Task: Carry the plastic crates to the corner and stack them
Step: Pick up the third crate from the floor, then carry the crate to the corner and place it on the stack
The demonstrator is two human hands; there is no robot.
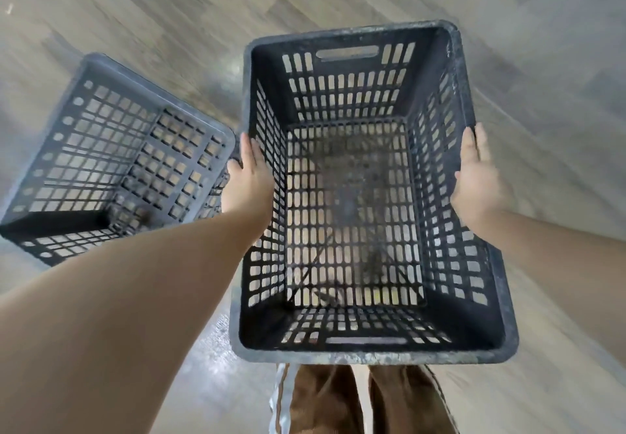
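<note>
I hold a dark slotted plastic crate [450, 298] upright in front of me, above the floor; it is empty, with handle slots in both short walls. My left hand [249, 179] presses flat against the outside of its left long wall near the rim. My right hand [476, 176] presses on the right long wall the same way. A second dark crate [101, 162] lies on the floor to the left, turned bottom up, its gridded base facing me.
Grey wood-look plank floor [508, 10] spreads all around. My legs in brown trousers [338, 399] show under the near edge of the held crate. The floor crate lies close to my left hand.
</note>
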